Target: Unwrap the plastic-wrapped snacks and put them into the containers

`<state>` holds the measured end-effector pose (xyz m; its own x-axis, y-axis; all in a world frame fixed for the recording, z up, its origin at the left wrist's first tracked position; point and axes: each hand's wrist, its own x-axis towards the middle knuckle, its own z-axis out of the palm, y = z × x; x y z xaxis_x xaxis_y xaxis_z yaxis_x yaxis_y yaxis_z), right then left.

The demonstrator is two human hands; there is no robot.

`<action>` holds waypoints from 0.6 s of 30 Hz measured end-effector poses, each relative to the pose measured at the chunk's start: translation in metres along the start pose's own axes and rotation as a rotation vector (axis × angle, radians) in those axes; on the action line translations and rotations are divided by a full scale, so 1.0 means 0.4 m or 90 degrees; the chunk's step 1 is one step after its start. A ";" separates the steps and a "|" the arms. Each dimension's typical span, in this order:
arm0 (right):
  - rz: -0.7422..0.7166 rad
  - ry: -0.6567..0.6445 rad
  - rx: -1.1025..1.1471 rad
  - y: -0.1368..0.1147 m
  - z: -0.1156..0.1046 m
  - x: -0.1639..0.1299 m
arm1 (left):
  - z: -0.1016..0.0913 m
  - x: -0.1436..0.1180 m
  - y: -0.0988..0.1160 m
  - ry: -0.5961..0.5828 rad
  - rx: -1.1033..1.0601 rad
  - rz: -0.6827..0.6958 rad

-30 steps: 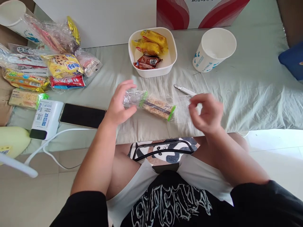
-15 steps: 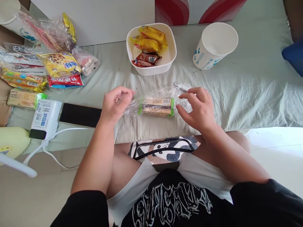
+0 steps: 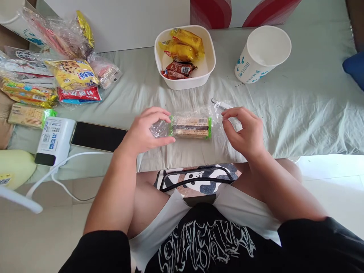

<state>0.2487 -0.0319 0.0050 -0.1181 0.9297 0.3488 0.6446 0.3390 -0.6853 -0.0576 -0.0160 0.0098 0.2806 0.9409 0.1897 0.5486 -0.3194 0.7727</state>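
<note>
Your left hand [image 3: 142,132] pinches clear wrapper end of biscuit packet [image 3: 190,127]; right hand [image 3: 247,131] pinches opposite end. Packet lies flat on bed [image 3: 298,106], between both hands. Risk: hard pull bursts wrapper, biscuits scatter; small knife [image 3: 223,104] just beside right fingers.

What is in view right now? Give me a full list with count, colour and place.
cracker pack: 1, clear wrap with green bands, centre of cloth, between both hands
bowl: 1, white, behind the pack
wrapped snacks in bowl: several, yellow and brown
paper cup: 1, white with blue print, back right
small tool: 1, silver, behind right hand
snack pile: many, mixed colours, back left
phone: 1, black, left of pack
power bank: 1, white, far left
cloth: 1, pale green
left hand: pinching wrap's left end
right hand: pinching wrap's right end
</note>
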 end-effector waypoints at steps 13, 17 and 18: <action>-0.113 -0.489 0.342 -0.016 -0.069 0.020 | 0.011 0.020 -0.072 0.189 -0.200 -0.239; -0.127 -0.627 0.312 -0.041 -0.081 0.022 | 0.020 0.031 -0.098 0.214 -0.169 -0.232; -0.114 -0.670 0.296 -0.046 -0.085 0.019 | 0.022 0.033 -0.099 0.217 -0.162 -0.233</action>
<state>0.2617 -0.0358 0.0420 -0.8891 0.4491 -0.0889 0.2415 0.2951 -0.9244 -0.0688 0.0080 -0.0235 -0.1858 0.9820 0.0340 0.3428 0.0324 0.9388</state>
